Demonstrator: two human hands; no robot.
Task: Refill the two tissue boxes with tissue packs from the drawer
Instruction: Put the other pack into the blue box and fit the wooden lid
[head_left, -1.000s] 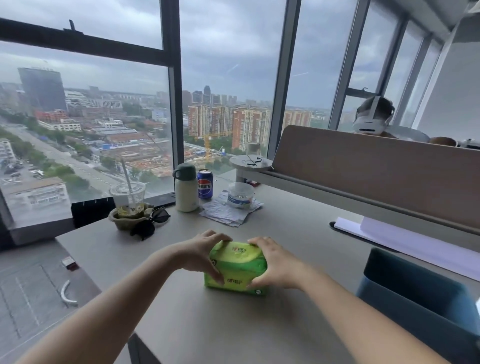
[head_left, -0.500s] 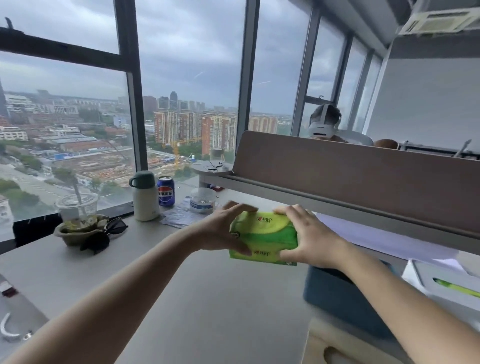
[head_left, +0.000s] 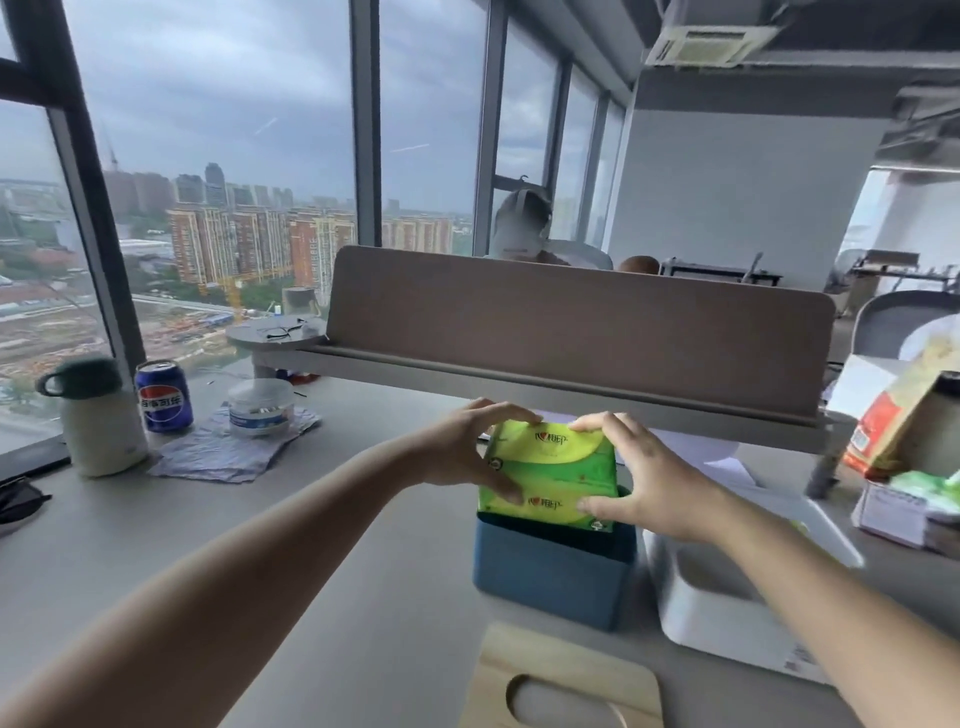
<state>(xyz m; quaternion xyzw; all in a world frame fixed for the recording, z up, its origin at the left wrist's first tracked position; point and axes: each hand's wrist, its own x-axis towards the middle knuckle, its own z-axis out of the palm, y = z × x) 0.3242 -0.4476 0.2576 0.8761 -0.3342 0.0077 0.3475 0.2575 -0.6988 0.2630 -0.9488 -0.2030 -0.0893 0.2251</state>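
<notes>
A green tissue pack (head_left: 550, 473) stands tilted with its lower edge inside the open blue tissue box (head_left: 550, 577) on the grey desk (head_left: 363, 545). My left hand (head_left: 467, 452) grips the pack's left side and my right hand (head_left: 639, 478) grips its right side. To the right of the blue box stands a white tissue box (head_left: 722, 613), open on top; my right forearm crosses over it. A wooden lid with an oval slot (head_left: 561, 680) lies flat in front of the blue box.
A white flask (head_left: 98, 421), a cola can (head_left: 163, 397), a small plastic tub (head_left: 260, 408) on crumpled paper stand at the left. A brown divider panel (head_left: 571, 332) runs behind. Bags and boxes (head_left: 904, 447) crowd the right edge. A person sits beyond the divider.
Both hands lifted the green pack off the desk, carried it to the right and lowered its bottom edge into the blue box. The view swung right with them.
</notes>
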